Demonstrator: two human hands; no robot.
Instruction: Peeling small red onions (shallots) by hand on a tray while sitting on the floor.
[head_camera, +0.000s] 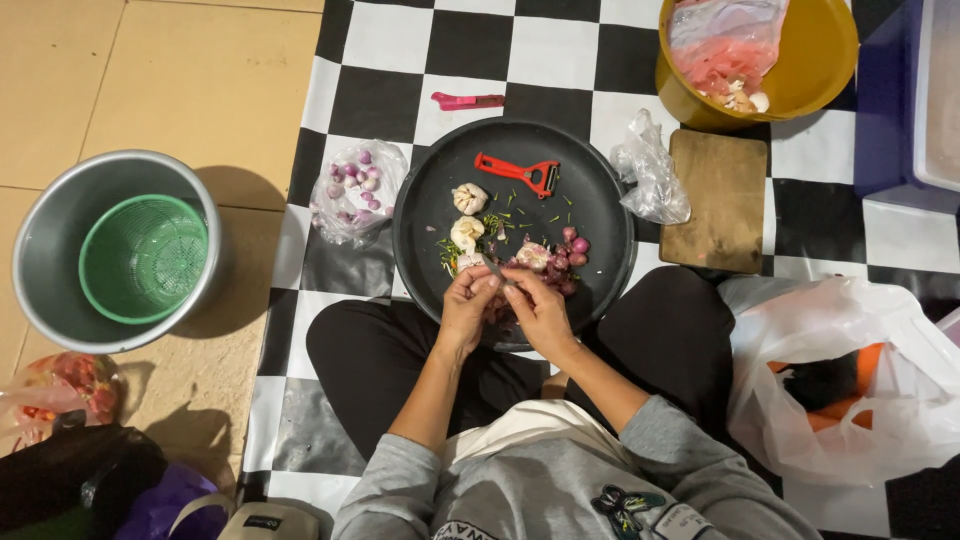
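Peeling is in hand: just below frame centre, the left hand (468, 300) pinches a small shallot (487, 283) while the right hand (538, 305) grips what looks like a small blade against it, over the black tray (420, 215). Next, I judge, comes a careful strip of skin.

My view is evenly lit and fairly bright, with warm indoor light. The metal pot (118, 250) throws a soft shadow to its right across the floor tiles (190, 90). The checkered mat (520, 45) shows mild sheen. Focus is sharp mid-frame; the corners bend slightly and darken.
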